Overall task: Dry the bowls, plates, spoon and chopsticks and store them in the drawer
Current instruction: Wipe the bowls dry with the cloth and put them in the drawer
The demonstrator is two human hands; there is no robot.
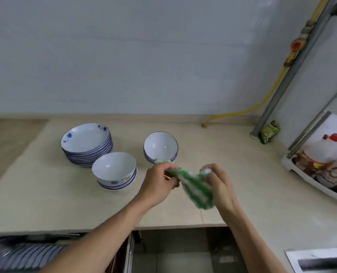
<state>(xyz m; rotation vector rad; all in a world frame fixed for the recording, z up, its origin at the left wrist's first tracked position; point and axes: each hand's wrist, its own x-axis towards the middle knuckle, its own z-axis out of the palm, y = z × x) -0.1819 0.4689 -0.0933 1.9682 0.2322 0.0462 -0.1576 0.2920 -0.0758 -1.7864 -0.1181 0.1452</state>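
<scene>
**Green-and-white cloth held over counter; dishes stacked behind**

Where writing might be read, none resolves: red markings on the packaging in the white rack [293,168] at right are too blurred to make out.

Both hands are raised over the beige countertop [232,154], gripping a green-and-white striped cloth [197,188] between them. Left hand [157,186] has fingers curled round one bunched end; right hand [221,184] pinches the other end, with the rest of the cloth hanging beneath it.

Stack of shallow plates [85,143], white with blue rim lines and blue floral marks, stands at left rear. Just in front of it, touching or nearly so, is a stack of bowls [114,170], white inside, with blue bands and small coloured motifs outside. A second stack of bowls [160,146], white with a dark blue rim, stands to the right, just behind the left hand.

Below the counter edge, an open drawer [21,255] at lower left shows blue-lined rims, blurred. A yellow hose [240,111] runs along the back wall.
</scene>
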